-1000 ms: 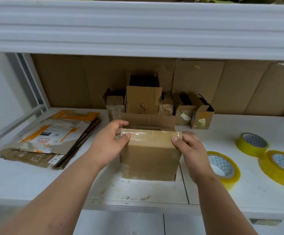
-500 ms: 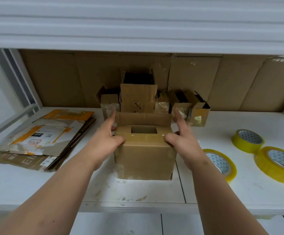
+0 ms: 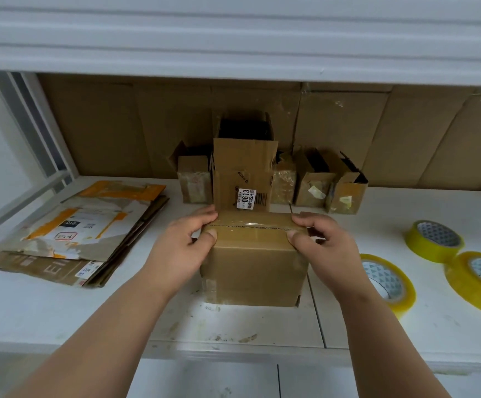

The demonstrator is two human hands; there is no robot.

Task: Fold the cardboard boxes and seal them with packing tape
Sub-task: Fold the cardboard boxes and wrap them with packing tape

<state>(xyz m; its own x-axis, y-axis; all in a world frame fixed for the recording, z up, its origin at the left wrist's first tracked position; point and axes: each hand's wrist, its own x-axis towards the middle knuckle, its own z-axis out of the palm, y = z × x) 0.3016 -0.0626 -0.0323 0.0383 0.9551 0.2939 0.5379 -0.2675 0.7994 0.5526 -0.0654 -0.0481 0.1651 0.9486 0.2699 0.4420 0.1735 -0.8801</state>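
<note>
Two hands, left hand (image 3: 182, 246) and right hand (image 3: 324, 246), pinch the box (image 3: 253, 265) top's ends; its seam runs left-right on the tabletop (image 3: 61, 317).

A packing station in a stockroom or small shipping workshop: a white shelf bench (image 3: 61, 320), rolls of yellow-cored packing tape (image 3: 434, 241) at right, flattened cartons (image 3: 72, 234) stacked at left, small open boxes (image 3: 313, 182) against a cardboard-lined back wall (image 3: 104, 124).

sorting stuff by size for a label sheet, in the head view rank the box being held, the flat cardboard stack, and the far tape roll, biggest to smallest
1. flat cardboard stack
2. held box, similar and nearer the camera, so unsure
3. far tape roll, clearly smallest
</note>
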